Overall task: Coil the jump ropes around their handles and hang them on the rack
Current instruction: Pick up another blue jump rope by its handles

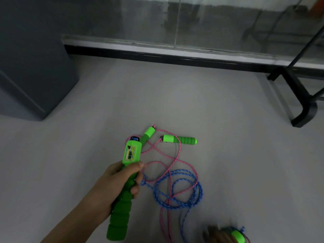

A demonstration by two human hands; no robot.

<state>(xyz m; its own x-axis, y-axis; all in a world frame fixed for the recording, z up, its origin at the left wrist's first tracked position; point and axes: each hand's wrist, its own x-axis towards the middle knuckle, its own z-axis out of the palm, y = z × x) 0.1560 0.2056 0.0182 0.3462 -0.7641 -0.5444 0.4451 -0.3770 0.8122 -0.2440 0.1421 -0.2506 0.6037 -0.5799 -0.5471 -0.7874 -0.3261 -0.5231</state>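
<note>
Left fingers (pixel 135 168) wrapped round counter handle (pixel 121 216); right fingers (pixel 217 236) blurred, grip unclear; label (pixel 130 153) unreadable.

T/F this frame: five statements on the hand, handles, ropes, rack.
1. A black rack stands on the floor at the right. True.
2. The left hand grips a green counter handle. True.
3. The pink rope hangs on the rack. False: it lies on the floor, tangled with the blue rope.
4. Two green floor handles lie beyond the held one. True.
5. The blue rope is wound tightly round a handle. False: it lies in loose loops.
</note>
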